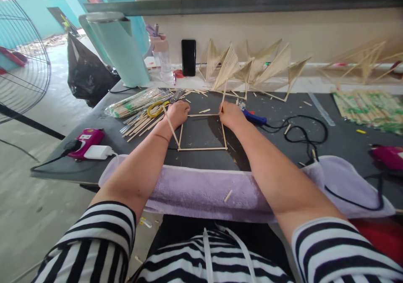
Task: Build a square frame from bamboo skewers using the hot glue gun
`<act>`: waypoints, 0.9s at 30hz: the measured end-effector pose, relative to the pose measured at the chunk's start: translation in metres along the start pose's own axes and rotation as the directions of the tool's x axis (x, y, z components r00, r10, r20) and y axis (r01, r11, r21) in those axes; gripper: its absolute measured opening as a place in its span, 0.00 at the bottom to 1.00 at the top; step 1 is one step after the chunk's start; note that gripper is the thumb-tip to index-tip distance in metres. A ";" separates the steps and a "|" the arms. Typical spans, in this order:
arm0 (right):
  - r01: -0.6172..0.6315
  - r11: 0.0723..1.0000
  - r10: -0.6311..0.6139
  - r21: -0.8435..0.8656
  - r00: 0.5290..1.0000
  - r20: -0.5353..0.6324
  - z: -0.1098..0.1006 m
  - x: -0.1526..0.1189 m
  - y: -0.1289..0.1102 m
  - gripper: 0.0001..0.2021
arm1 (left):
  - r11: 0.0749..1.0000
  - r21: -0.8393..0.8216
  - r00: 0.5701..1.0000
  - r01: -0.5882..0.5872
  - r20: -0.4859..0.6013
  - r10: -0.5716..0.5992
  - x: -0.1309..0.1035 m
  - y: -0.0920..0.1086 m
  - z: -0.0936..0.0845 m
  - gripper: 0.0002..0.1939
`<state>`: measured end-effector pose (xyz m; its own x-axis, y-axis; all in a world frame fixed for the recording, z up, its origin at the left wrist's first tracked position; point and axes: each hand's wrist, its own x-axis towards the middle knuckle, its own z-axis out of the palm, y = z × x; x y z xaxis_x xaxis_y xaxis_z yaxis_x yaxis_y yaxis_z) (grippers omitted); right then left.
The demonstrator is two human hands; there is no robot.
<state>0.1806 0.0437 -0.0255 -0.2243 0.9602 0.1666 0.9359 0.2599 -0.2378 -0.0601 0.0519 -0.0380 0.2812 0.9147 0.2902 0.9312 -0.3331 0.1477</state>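
A square frame of thin wooden sticks (203, 149) lies on the dark table, with one stick leaning up from its near left corner and another rising at its far right corner. My left hand (179, 111) is closed at the far left corner; its fingertips are small and partly hidden, so what they grip is unclear. At the far right corner my right hand (231, 114) pinches the upright stick (224, 94) near its base. Just right of that hand lies a blue glue gun (255, 118). Yellow-handled scissors (155, 110) rest on loose sticks (143, 123) beside my left hand.
Finished stick structures (252, 66) stand along the wall near a black phone (189, 58). Packs of sticks (367, 106) lie at right. A black cable (307, 138) coils on the table (273, 148). A purple towel (208, 190) covers the near edge; a pink power block (90, 142) sits left.
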 end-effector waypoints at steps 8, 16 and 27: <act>0.007 1.000 -0.007 -0.007 1.000 -0.016 0.001 0.000 0.001 0.10 | 1.000 -0.004 1.000 0.003 0.006 -0.003 -0.001 0.002 -0.002 0.14; -0.009 1.000 0.009 0.006 1.000 -0.024 0.004 0.002 0.002 0.09 | 1.000 -0.013 1.000 -0.002 0.007 0.002 0.000 0.002 -0.001 0.15; 0.011 1.000 -0.011 0.004 0.999 -0.038 0.004 0.001 0.004 0.10 | 1.000 -0.017 1.000 -0.007 -0.001 0.007 0.000 0.002 0.000 0.15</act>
<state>0.1825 0.0462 -0.0301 -0.2242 0.9526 0.2058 0.9321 0.2712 -0.2401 -0.0581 0.0513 -0.0376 0.2879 0.9121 0.2918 0.9249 -0.3438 0.1621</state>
